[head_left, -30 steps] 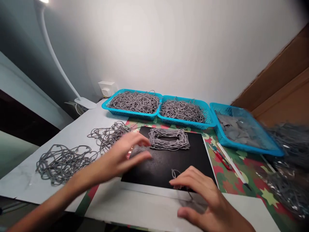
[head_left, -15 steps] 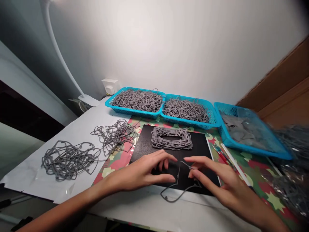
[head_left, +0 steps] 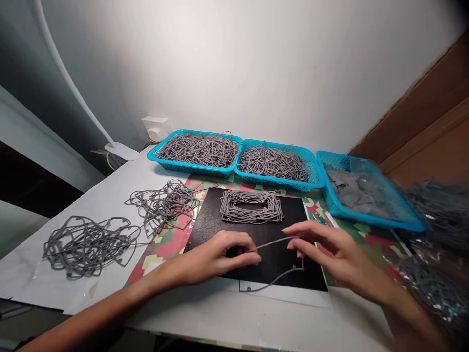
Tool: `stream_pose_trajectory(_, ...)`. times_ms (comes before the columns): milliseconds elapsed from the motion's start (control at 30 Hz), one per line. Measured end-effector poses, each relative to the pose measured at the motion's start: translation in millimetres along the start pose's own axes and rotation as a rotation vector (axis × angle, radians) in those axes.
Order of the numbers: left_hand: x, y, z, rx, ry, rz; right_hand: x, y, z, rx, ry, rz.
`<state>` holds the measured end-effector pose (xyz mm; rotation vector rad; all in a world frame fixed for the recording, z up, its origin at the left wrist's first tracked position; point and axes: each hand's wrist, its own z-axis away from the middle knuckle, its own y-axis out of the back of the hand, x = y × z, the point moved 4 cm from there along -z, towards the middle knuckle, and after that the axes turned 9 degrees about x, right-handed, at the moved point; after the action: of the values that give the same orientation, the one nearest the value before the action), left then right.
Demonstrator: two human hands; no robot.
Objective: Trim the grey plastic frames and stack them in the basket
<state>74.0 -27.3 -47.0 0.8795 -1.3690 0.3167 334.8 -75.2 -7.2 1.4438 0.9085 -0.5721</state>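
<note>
I have the frame (head_left: 274, 241) over the board's (head_left: 205, 222) near edge, my left hand (head_left: 223, 254) and right hand (head_left: 337, 254) each pinching it near a far corner. It looks light, springy, probably snappable; corners seem the safest hold. Beyond lies the stack (head_left: 249, 215).

Frame stack (head_left: 252, 215) on sheet (head_left: 207, 220) — baskets (head_left: 278, 183) behind, frame piles (head_left: 88, 247) left, bags (head_left: 427, 288) right

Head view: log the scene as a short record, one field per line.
left hand: fingers closed on a thin gray frame
right hand: fingers at the frame's right end, grip unclear
black sheet: bears a stack of frames, beyond the hands
left side: two loose tangles of gray frames
back: three blue baskets, two heaped with thin gray pieces
</note>
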Motion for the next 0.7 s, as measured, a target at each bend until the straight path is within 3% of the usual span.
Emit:
stream_pose_trajectory(133,-3.3,16.6,2.5,0.048,0.125,-0.018,20.7,-11.8,-10.6,-0.077,-0.118,-0.021)
stream_pose_trajectory(367,-16.7,36.5,1.6,-0.027,0.295,0.074,22.1,-21.6,-11.8,-0.086,-0.179,-0.024)
stream_pose_trajectory(700,-20.8,34.3,2.5,0.038,0.286,0.06,32.7,-16.7,-13.8,-0.12,-0.182,0.036)
